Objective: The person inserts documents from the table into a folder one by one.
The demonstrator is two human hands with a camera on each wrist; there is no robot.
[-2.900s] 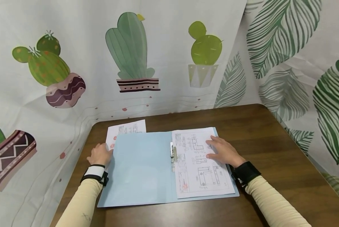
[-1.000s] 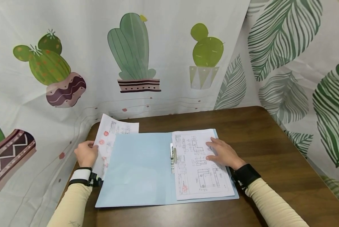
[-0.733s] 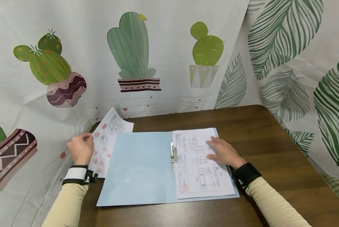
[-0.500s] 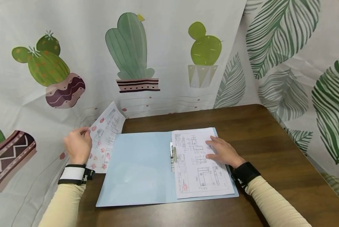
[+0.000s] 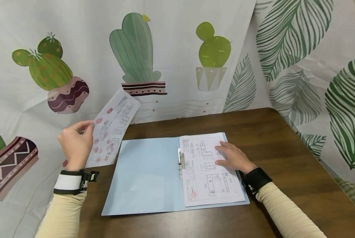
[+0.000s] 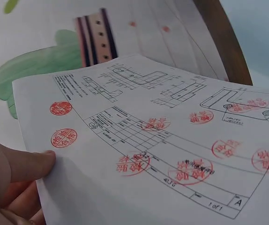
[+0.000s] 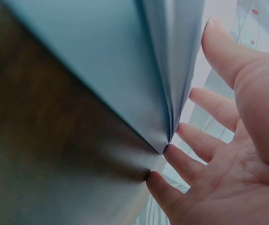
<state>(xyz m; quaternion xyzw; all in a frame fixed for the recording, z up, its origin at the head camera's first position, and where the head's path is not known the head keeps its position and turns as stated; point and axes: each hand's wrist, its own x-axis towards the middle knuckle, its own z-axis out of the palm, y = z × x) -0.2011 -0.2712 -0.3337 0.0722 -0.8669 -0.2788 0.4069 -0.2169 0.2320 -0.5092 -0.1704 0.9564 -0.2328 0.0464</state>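
Note:
My left hand point(image 5: 76, 143) pinches the left edge of a white drawing sheet point(image 5: 113, 127), held raised at the table's left side. Red round stamps and line drawings cover that sheet, seen close in the left wrist view between thumb and fingers. A light blue folder point(image 5: 144, 178) lies spread flat on the table. On its right half sits a stack of drawing papers point(image 5: 199, 191), beside a metal clip point(image 5: 181, 163) along the spine. Fingers spread, my right hand point(image 5: 235, 157) rests on the stack's right edge; the right wrist view shows its fingertips along the edges of papers and folder.
The brown wooden table point(image 5: 284, 165) reaches far to the right of the folder. Behind it hangs a white curtain point(image 5: 177, 39) printed with cacti and leaves, close to the table's back and left edges.
My left hand has drawn the stamped sheet out from beneath the folder's left side, moving left and lifting it. My right hand stays on the stack.

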